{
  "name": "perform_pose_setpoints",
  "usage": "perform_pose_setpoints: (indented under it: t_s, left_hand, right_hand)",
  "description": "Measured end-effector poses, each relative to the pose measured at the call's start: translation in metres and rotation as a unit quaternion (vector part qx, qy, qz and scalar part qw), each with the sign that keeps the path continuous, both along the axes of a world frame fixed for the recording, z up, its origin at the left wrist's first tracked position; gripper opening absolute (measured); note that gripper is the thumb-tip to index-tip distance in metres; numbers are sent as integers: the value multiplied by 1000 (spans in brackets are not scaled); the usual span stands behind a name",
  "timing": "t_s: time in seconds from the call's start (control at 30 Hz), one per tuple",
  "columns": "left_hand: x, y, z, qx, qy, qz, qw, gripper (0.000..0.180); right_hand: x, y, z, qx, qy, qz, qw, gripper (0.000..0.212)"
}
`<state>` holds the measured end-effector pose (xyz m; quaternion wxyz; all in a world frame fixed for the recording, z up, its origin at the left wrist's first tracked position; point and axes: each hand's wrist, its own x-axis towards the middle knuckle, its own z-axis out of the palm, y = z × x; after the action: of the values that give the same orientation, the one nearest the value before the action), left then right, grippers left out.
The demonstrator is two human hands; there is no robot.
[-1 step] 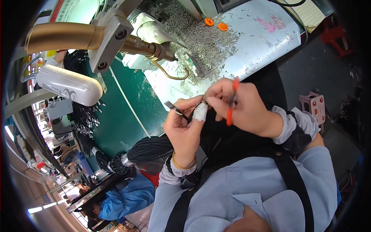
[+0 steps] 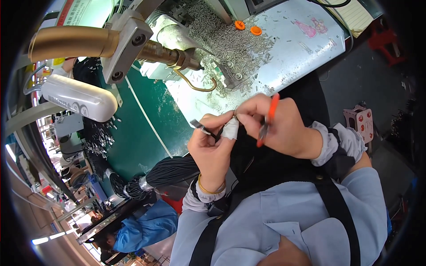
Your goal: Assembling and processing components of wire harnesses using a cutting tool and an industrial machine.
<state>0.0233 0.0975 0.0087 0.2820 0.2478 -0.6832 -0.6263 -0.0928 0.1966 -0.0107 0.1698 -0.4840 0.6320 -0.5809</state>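
Note:
My left hand (image 2: 211,153) is closed on a thin black cable, whose flat grey connector end (image 2: 197,124) sticks out beside the thumb. White tape (image 2: 230,128) wraps one of its fingers. Touching the left fingertips, my right hand (image 2: 290,128) pinches at the cable's thin end. That end is too small to make out clearly. A pair of orange-handled pliers (image 2: 274,107) lies held in the right palm, partly hidden by the fingers. Both hands are over my lap, just off the near edge of the white worktop (image 2: 293,62).
A brass-fitted machine head (image 2: 177,57) with a bent copper tube overhangs the worktop. Many small metal pins (image 2: 230,44) and two orange caps (image 2: 256,30) lie there. A black cable bundle (image 2: 173,172) is at left. A person in blue (image 2: 146,228) sits lower left.
The pliers have tilted in my right hand, upper handle swinging right and lower end left. My right hand has shifted slightly downward. The left hand stays nearly still.

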Motion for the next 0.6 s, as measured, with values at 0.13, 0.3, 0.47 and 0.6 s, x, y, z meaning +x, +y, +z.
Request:
perform_pose_setpoints:
  t_s: [0.13, 0.3, 0.47, 0.6]
  left_hand:
    - [5, 3, 3, -108, -8, -18, 994, 20]
    - [-6, 5, 11, 57, 27, 17, 998, 20]
    - [1, -6, 13, 214, -61, -26, 975, 15]
    - [2, -9, 14, 213, -36, -25, 976, 16]
  right_hand:
    - [6, -3, -4, -49, 147, -77, 985, 10]
    - [0, -3, 1, -5, -164, 8, 986, 10]
    - [-8, -3, 2, 2, -169, 60, 984, 10]
    - [-6, 1, 7, 18, -144, 28, 989, 17]
